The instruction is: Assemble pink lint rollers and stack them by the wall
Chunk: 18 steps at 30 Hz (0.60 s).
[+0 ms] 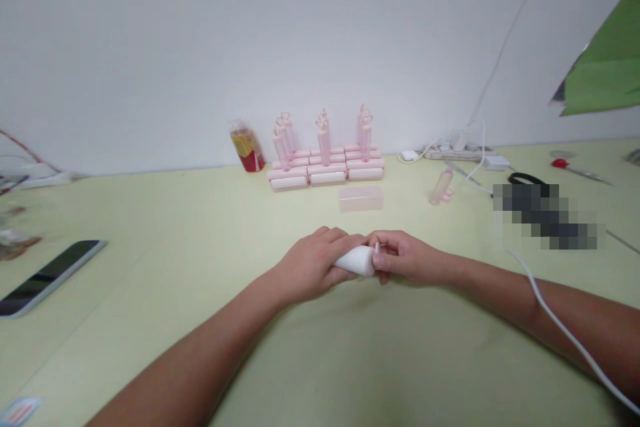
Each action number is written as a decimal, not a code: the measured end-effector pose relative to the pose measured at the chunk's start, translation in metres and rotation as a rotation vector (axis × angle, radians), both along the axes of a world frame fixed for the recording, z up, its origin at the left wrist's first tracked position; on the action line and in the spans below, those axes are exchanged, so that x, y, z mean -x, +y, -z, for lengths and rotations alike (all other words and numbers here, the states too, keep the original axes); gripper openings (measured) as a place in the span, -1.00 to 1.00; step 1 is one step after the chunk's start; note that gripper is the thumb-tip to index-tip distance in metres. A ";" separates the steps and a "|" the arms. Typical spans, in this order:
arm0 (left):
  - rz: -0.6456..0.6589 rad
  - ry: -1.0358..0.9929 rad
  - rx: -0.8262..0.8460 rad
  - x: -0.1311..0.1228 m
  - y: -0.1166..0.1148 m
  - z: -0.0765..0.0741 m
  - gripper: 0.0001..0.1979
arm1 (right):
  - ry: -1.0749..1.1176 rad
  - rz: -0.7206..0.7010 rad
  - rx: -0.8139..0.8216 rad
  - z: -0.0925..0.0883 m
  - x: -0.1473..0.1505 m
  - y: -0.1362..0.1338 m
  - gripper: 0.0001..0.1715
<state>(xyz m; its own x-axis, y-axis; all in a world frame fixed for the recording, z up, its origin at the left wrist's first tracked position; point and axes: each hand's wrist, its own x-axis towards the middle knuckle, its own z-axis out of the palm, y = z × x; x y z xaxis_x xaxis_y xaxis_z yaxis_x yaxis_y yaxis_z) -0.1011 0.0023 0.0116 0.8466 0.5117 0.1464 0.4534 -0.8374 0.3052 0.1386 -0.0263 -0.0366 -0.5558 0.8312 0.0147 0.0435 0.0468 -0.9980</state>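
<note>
A white cylinder (356,260) lies in my left hand (320,260), whose fingers wrap round it from above and behind. At the cylinder's right end, my right hand (400,257) pinches a small pale piece (377,252) between thumb and fingers. Whether that piece is joined to the cylinder I cannot tell. Just beyond my hands lies a pale pink translucent box (361,199). Farther back, pink and white blocks (327,173) stand in rows, with pink tubes (325,147) with loops upright on them. A single pink tube (441,187) leans to the right.
A red and yellow packet (249,149) stands by the wall. At the left lies a phone (50,277). A power strip (457,152), a red-ended tool (560,163) and a pixelated dark item (547,213) are at the right. A white cable (560,323) crosses above my right forearm.
</note>
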 end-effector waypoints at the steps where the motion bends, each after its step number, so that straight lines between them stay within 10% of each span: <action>1: -0.001 0.010 -0.007 0.000 0.000 0.000 -0.54 | 0.006 0.002 0.005 0.000 0.000 0.000 -0.46; 18: -0.130 0.191 -0.069 -0.009 -0.012 -0.008 -0.48 | 0.090 0.105 -0.112 0.001 0.002 0.000 -0.56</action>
<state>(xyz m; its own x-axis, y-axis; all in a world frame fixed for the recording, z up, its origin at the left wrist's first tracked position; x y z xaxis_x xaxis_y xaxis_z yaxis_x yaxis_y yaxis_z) -0.0922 -0.0094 0.0198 0.7899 0.6125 0.0285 0.6027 -0.7841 0.1481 0.1363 -0.0267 -0.0373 -0.4584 0.8749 0.1563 -0.0356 0.1576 -0.9869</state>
